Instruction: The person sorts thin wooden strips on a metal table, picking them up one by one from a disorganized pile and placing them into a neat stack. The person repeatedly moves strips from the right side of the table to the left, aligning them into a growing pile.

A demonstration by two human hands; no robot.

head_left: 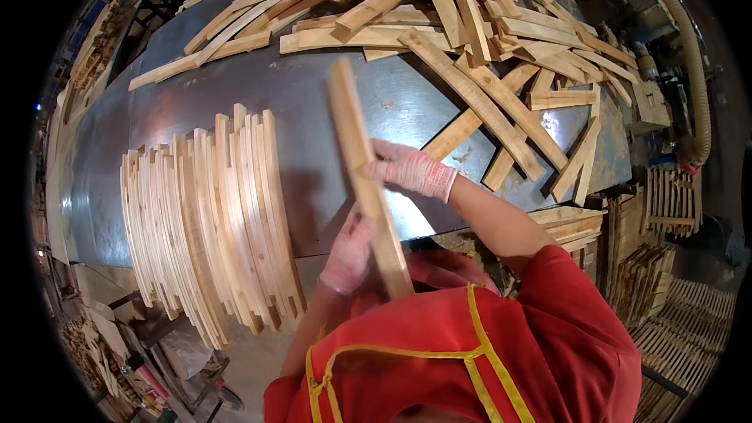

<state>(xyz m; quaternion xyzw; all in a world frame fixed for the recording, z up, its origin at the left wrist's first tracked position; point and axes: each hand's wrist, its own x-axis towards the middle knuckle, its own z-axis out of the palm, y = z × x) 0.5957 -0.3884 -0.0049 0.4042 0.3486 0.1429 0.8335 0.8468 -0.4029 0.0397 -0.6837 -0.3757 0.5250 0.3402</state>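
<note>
Both gloved hands, left hand [350,249] and right hand [411,168], grasp one wooden slat [362,164]; a neat stack [211,219] is made, but the loose pile [439,23] remains large

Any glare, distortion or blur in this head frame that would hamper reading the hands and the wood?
Head view: fisheye bends the neat slat stack and the table edge; black vignette at the corners; mild glare on the metal tabletop near the loose slats; both gloved hands, left hand and right hand, and the held slat are sharp.
</note>
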